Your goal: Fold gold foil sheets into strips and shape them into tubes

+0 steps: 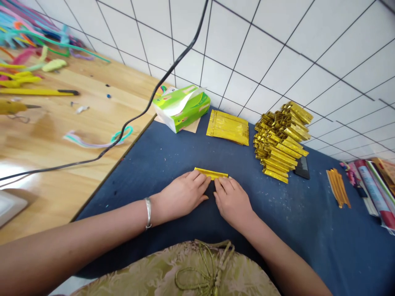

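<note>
A narrow folded strip of gold foil paper [211, 171] lies crosswise on the dark blue tabletop in front of me. My left hand [185, 191], with a silver bangle at the wrist, presses its fingers together on the left part of the strip. On the right part rest the bunched fingertips of my right hand [233, 201]. Both thumbs are on the near side, and the strip's near edge is partly hidden by the fingers. Beyond the strip is a flat stack of gold foil sheets [228, 127]. To its right rises a pile of folded gold foil pieces [279, 144].
A green tissue box [183, 109] stands at the back left. Beside the gold pile lies a dark phone-like object [302, 167]. Farther right are orange-brown strips [338, 188] and books [375, 193]. A black cable [148, 105] hangs across the view above the wooden table [101, 90].
</note>
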The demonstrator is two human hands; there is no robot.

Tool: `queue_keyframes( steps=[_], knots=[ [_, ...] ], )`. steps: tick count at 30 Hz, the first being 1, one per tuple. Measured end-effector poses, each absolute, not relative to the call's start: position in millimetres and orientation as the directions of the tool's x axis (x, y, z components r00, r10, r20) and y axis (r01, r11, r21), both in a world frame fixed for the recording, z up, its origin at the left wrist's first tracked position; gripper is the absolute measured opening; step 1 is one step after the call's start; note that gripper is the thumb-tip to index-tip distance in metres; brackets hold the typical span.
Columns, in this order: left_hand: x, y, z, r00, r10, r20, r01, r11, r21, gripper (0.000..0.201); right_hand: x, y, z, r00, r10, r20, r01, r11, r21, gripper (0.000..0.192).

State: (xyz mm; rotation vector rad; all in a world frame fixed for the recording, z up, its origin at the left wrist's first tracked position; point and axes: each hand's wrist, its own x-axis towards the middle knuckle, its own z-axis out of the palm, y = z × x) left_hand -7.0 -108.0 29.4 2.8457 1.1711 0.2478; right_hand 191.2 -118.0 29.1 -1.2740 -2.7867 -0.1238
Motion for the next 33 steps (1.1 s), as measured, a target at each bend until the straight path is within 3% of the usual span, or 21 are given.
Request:
queue_keyframes(
  steps=[10, 18, 25, 33],
  knots=[
    [-6.3, -111.1, 12.9, 0.698, 0.702, 0.144, 0.699, -0.711, 0.08, 0.048, 186.8, -111.5, 17.0, -0.667, 0.735, 0.116, 0.732, 0.677, -0.081, 0.044],
    [-8.6, -114.4, 9.9, 0.679, 0.721, 0.136, 0.718, -0.691, 0.077, 0.05, 191.2, -115.1, 18.5, -0.621, 0.78, 0.075, 0.777, 0.626, -0.071, 0.043],
    [-7.2, -112.3, 12.0, 0.684, 0.721, 0.108, 0.717, -0.693, 0.081, 0.05, 182.0, -110.2, 16.0, -0.651, 0.758, 0.024, 0.75, 0.648, -0.133, 0.056],
    [-9.7, -115.7, 18.5, 0.637, 0.76, 0.124, 0.759, -0.647, 0.069, 0.054, 181.0, -110.1, 16.2, -0.63, 0.776, -0.01, 0.774, 0.627, -0.094, 0.056]
  ],
)
